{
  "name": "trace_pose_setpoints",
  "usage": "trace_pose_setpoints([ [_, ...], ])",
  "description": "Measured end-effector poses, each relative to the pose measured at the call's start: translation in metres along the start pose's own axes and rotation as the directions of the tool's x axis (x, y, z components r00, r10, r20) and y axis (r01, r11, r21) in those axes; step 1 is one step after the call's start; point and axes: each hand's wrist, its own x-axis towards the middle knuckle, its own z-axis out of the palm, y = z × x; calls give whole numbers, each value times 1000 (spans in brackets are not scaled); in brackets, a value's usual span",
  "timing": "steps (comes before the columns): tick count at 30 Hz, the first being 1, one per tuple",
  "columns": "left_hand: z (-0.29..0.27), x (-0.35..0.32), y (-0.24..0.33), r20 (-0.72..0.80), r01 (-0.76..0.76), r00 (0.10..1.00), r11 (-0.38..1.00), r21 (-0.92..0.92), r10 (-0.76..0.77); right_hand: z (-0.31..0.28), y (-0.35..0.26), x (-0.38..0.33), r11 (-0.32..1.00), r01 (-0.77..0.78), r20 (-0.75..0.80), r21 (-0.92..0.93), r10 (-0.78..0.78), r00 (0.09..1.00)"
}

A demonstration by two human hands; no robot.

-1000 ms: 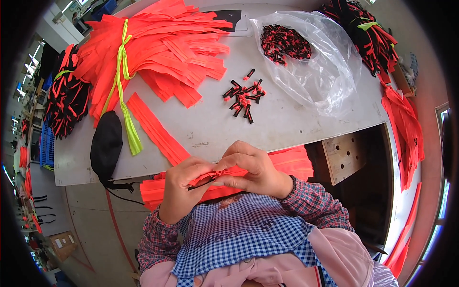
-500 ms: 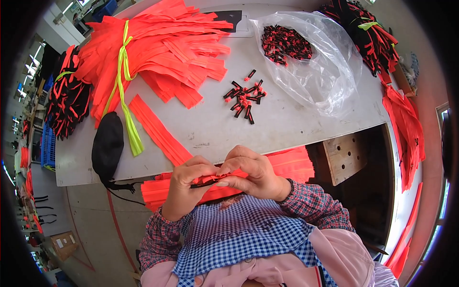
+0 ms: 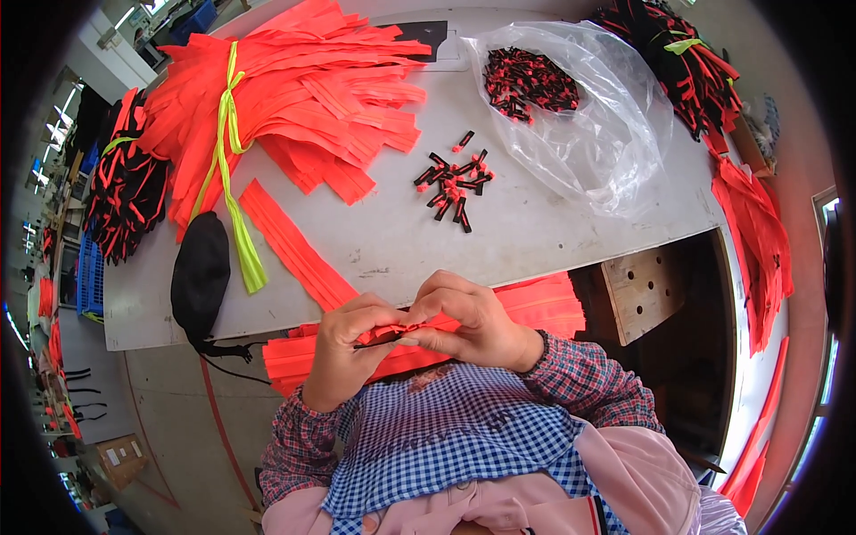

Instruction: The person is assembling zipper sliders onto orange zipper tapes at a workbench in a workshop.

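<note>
My left hand (image 3: 346,343) and my right hand (image 3: 468,319) meet over my lap, just off the table's near edge. Both are closed in a pinch on the end of an orange zipper strip, with a small black piece (image 3: 382,339) at the left fingers. The fingertips hide much of the join. Under my hands lies a stack of orange zipper strips (image 3: 539,305) across my lap. One long orange strip (image 3: 299,254) runs from the table down behind my left hand. Several small black-and-red tabs (image 3: 453,183) lie loose on the table ahead.
On the white table (image 3: 392,259), a large orange strip bundle (image 3: 294,98) is tied with a yellow-green band (image 3: 230,134). Beside it lies a black pouch (image 3: 201,272). A clear plastic bag (image 3: 615,152) holds many tabs. Dark bundles (image 3: 129,192) hang left; a wooden board (image 3: 642,294) sits below right.
My fingertips have shifted very slightly, the right thumb a little to the left along the strip. Both hands keep their pinch; the things on the table have stayed put.
</note>
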Motion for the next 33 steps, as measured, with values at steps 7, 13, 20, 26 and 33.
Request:
trace_pose_setpoints([
  [7, 1, 0, -1, 15, 28, 1000, 997, -68, -27, 4, 5, -4, 994, -27, 9, 107, 26, 1000],
  [13, 7, -3, -9, -8, 70, 997, 991, -111, -71, 8, 9, -6, 980, -77, 17, 186, 76, 997],
  [20, 4, 0, -2, -41, 126, 990, 984, -125, -132, 10, 16, -5, 944, -156, 52, 290, 147, 988],
  [26, -6, 2, 3, -106, -17, 994, 1000, -13, 15, 14, 3, 4, 857, -268, -15, 440, 305, 952],
  [33, 0, 2, -2, -95, 38, 994, 994, -104, -48, 24, 6, 4, 849, -251, -132, 464, 347, 929],
])
